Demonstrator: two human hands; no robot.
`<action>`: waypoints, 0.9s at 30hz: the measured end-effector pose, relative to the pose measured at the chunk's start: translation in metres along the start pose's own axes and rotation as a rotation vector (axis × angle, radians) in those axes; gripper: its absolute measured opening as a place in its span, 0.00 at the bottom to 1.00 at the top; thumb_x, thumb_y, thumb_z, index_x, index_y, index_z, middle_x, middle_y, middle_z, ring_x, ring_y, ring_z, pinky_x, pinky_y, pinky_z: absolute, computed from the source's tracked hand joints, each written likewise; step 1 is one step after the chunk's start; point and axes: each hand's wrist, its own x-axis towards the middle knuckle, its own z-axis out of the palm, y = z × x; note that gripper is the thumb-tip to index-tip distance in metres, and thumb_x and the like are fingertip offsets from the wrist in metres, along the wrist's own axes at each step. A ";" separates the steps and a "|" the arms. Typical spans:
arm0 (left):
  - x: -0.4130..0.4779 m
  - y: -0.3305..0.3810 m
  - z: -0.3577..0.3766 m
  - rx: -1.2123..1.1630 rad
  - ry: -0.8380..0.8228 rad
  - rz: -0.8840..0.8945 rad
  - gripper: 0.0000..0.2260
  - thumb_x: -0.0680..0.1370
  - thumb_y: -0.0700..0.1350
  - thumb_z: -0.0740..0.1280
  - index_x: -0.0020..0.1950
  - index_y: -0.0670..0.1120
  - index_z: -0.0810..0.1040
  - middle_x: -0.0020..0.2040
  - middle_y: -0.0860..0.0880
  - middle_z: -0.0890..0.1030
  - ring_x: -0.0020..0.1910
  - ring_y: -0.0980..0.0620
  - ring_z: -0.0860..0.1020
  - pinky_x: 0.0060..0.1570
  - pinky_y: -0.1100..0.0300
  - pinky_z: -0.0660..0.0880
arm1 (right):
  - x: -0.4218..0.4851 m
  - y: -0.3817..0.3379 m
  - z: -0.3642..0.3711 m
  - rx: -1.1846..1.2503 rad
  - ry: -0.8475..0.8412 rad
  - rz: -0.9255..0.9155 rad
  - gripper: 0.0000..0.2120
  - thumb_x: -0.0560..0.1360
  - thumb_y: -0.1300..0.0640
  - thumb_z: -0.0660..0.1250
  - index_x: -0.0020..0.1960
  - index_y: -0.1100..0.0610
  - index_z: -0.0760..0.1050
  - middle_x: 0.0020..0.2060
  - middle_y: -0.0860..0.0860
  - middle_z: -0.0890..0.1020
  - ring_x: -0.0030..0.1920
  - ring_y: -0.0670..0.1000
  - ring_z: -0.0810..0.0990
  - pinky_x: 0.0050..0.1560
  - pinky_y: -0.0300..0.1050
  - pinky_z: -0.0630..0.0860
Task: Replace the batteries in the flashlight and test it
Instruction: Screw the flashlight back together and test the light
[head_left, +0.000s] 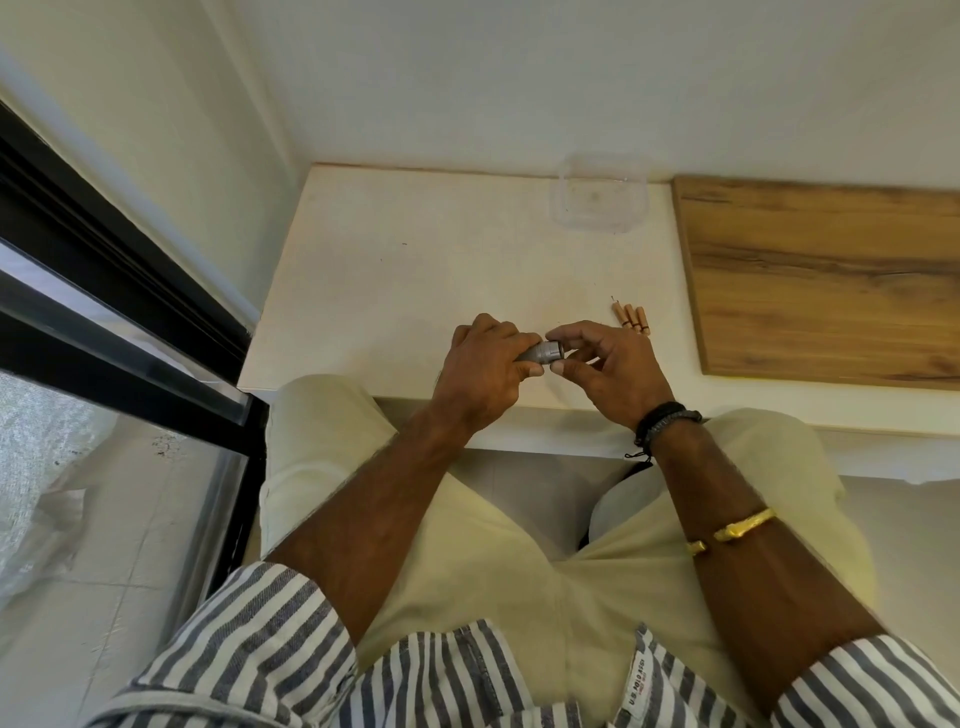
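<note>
A small grey metal flashlight (544, 352) lies level between my two hands, just above the near edge of the white table (415, 249). My left hand (485, 364) grips its body, which the fingers mostly hide. My right hand (602, 364) has its fingertips and thumb curled round the flashlight's right end; what they pinch there is hidden. Three orange-brown batteries (629, 316) lie side by side on the table, a little beyond my right hand.
A clear plastic container (600, 195) stands at the table's far edge by the wall. A wooden board (821, 280) covers the right side. A black-framed glass door (104, 312) runs along the left. My knees sit under the table's front edge.
</note>
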 end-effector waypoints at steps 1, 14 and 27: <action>0.000 0.000 0.000 0.004 0.005 0.009 0.15 0.81 0.52 0.63 0.65 0.48 0.77 0.53 0.49 0.82 0.55 0.49 0.71 0.56 0.54 0.64 | 0.000 0.000 0.000 0.004 0.002 0.005 0.15 0.75 0.59 0.75 0.61 0.51 0.82 0.51 0.48 0.86 0.47 0.43 0.82 0.53 0.43 0.81; -0.001 -0.003 0.000 0.005 0.031 0.017 0.13 0.81 0.49 0.63 0.64 0.48 0.77 0.54 0.50 0.82 0.55 0.49 0.71 0.55 0.56 0.63 | 0.000 0.000 0.004 -0.023 0.029 -0.050 0.12 0.77 0.53 0.74 0.59 0.54 0.82 0.47 0.47 0.85 0.45 0.43 0.82 0.48 0.37 0.80; 0.000 -0.001 0.001 0.053 0.145 0.035 0.13 0.79 0.53 0.65 0.58 0.49 0.81 0.45 0.51 0.84 0.49 0.49 0.72 0.50 0.53 0.65 | 0.001 -0.014 0.014 0.022 0.164 0.015 0.09 0.76 0.58 0.74 0.55 0.58 0.83 0.43 0.47 0.83 0.43 0.47 0.82 0.47 0.35 0.77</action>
